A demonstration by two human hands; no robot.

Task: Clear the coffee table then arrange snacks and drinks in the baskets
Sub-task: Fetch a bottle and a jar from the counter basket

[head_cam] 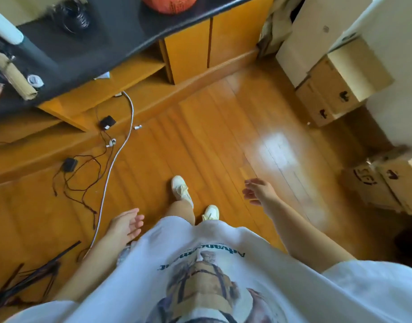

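A: What's nearest?

B: A white printed shirt (223, 271). The left hand (124, 226) hangs beside it, grip loose and holding nothing. The right hand (258, 191) is out over the wooden floor (223, 136), fingers relaxed, also holding nothing.

A: Further out?

B: White shoes (181, 190), then a white cable (121, 145) and black wires (84, 173) on the floor. Cardboard boxes (335, 89) sit right.

A: And the basket?

B: An orange basket (168, 3) sits on the dark counter (121, 26) at the far edge.
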